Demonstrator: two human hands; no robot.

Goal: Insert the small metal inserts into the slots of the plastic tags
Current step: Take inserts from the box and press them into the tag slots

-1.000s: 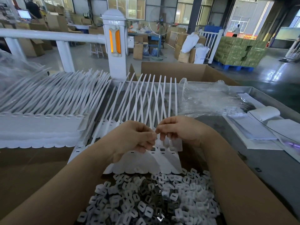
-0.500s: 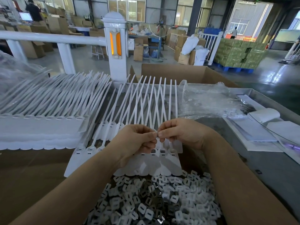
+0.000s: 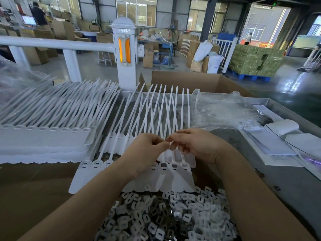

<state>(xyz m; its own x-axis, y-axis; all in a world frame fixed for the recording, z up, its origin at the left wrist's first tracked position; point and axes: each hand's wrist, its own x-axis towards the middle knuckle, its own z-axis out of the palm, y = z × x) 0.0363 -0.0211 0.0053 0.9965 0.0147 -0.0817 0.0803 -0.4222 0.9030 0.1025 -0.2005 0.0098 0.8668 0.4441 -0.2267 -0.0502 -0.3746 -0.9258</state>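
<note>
Nearest the camera, just in front of the strip of tags, a heap of small inserts (image 3: 166, 221) fills the open carton (image 3: 52, 197); it seems to sit there so each hand can dip in without a long reach. White plastic-looking pieces and darker metal-looking ones are mixed, and the bottom edge of the frame cuts the heap off.

The strip of white plastic tags (image 3: 161, 178) lies with its flat scalloped ends overhanging the heap and its slotted heads facing up, which I judge keeps the slots ready for loading. Several slots to the right of the forearms look dark, perhaps already filled; the ones under the left wrist are hidden.

Directly above the strip's heads, the left hand (image 3: 147, 150) and right hand (image 3: 194, 145) meet fingertip to fingertip, both curled in a pinch around one small pale piece (image 3: 172, 145). Whether it is an insert, or two parts being mated, is too blurred to say.

Beyond the strip, its thin tails fan away toward the white post (image 3: 124, 54). Left of the strip, finished-looking stacks of tags (image 3: 43, 136) sit squared up. Right of it lies crumpled clear plastic bagging (image 3: 225, 112), its contents indistinct
</note>
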